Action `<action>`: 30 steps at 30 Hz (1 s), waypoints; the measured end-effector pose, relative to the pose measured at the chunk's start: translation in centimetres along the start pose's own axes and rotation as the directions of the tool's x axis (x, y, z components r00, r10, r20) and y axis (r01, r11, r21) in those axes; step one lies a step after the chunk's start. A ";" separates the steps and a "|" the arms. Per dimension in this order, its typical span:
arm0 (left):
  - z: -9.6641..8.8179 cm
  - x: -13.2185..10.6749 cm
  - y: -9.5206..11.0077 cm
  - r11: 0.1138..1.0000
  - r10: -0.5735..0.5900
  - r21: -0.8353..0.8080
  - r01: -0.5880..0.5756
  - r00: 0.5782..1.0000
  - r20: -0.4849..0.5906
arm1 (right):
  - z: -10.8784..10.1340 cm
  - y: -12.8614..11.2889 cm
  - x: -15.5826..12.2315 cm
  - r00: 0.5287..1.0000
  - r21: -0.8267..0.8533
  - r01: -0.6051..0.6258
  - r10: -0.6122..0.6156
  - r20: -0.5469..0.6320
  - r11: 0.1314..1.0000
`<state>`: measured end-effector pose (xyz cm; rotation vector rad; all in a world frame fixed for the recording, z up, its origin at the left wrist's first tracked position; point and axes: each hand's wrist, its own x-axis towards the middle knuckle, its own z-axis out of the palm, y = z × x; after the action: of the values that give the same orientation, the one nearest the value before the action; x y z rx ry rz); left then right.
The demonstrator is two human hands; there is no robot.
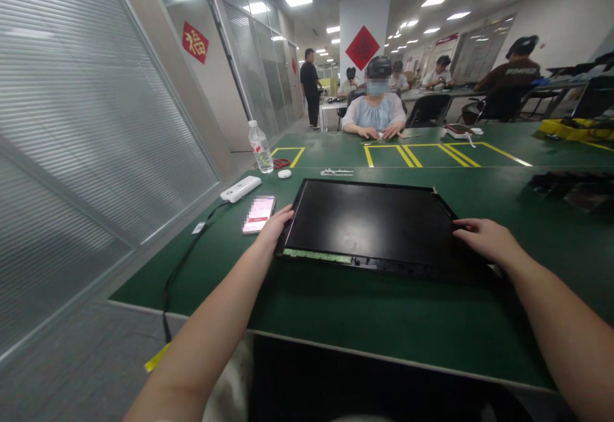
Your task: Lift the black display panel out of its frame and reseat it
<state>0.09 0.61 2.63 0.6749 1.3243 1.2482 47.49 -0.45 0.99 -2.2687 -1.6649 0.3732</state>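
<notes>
A black LCD screen panel (364, 220) in a dark frame lies just over the green table (307, 307), its glossy face up. Along its near left edge runs a bare green circuit strip (316, 256). My left hand (274, 227) grips the panel's left edge, thumb on top and the other fingers hidden beneath. At the opposite side, my right hand (489, 242) is closed on the right edge, its fingers curled over and partly under the frame. Whether the panel rests on the table or is slightly lifted, I cannot tell.
Left of the panel are a phone (259, 215), a white power bank (241, 189) with a black cable, a water bottle (260, 147), red-handled scissors (281, 163) and a white case (284, 174). Dark parts (575, 188) lie at right. A person (374, 115) sits opposite.
</notes>
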 end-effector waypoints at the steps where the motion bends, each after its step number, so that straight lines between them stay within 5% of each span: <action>1: 0.0 0.2 -0.1 1.000 -0.005 -0.031 0.006 0.999 0.044 | 0.0 -0.1 -0.1 1.000 -0.011 0.004 -0.004 0.007 1.000; 4: -0.4 0.7 -0.6 0.997 0.009 -0.076 0.001 0.992 0.128 | -0.1 -0.2 -0.1 1.000 -0.030 0.013 -0.013 0.007 0.999; 30: -0.3 -0.2 -0.7 0.974 0.200 0.091 -0.208 0.976 0.089 | 1.5 1.6 1.7 0.996 0.045 0.029 -0.025 -0.085 0.999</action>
<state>0.04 0.18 1.97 0.9426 1.2819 1.3106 48.88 0.84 -1.05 -2.1953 -1.6264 0.3023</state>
